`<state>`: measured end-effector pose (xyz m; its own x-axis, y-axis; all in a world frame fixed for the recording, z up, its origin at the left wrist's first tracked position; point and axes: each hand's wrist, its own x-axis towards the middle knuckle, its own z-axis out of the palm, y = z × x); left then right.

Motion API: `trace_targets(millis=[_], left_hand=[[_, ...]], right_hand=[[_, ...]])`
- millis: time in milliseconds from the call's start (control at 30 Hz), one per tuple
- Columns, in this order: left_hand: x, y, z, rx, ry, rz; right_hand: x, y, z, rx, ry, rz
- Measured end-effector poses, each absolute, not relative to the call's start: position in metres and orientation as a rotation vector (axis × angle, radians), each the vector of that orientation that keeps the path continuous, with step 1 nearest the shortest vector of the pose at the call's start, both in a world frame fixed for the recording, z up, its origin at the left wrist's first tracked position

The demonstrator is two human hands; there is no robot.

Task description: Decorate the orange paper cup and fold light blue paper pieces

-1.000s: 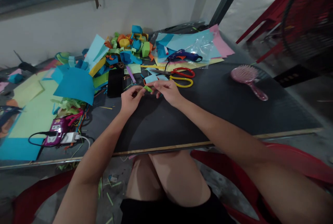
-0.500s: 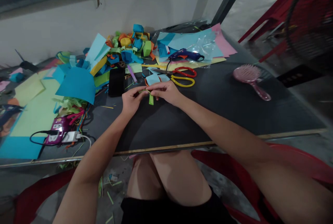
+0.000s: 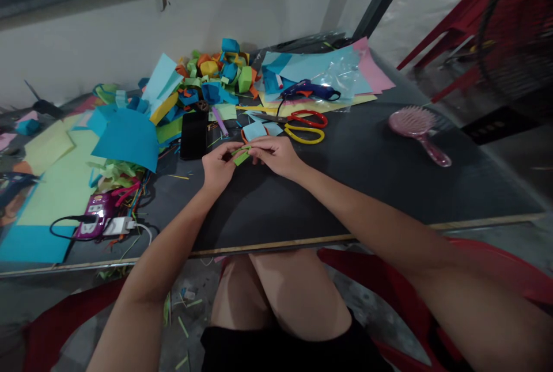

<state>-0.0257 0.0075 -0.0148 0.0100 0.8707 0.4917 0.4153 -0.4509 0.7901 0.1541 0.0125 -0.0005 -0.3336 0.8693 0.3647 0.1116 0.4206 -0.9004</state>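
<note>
Between my two hands is a small green paper strip, folded or bent, partly covered by fingers. My left hand pinches its left side, and my right hand grips it from the right with thumb and fingertips. Just beyond the fingers lies a light blue paper piece with an orange edge under it. Scissors with one red and one yellow handle rest behind my right hand. A black phone lies left of my left hand, with a purple pen beside it.
Folded paper pieces in several colours are heaped at the back. A blue glue gun lies on paper sheets. At the right is a pink hairbrush; at the left, a purple power strip with cords and a blue sheet.
The green strip's free end, which hung down toward me, now lies slanted between my hands near the left fingers. Both hands stay in about the same place.
</note>
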Motion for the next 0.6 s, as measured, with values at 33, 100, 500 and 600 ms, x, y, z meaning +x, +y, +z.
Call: trace_targets(millis=[33,100,500,600], left_hand=[[-0.026,0.008,-0.015,1.874,1.316,1.439],[-0.027,0.008,-0.015,1.881,1.306,1.451],[-0.031,0.009,-0.017,2.053,1.275,1.33],[-0.03,0.008,-0.014,2.045,1.278,1.302]], right_hand=[[0.154,0.013,-0.001,-0.86,-1.736,1.006],[0.154,0.014,-0.002,-0.869,-1.729,1.002],[0.153,0.022,-0.011,-0.896,-1.621,1.052],[0.155,0.021,-0.007,-0.903,-1.62,1.071]])
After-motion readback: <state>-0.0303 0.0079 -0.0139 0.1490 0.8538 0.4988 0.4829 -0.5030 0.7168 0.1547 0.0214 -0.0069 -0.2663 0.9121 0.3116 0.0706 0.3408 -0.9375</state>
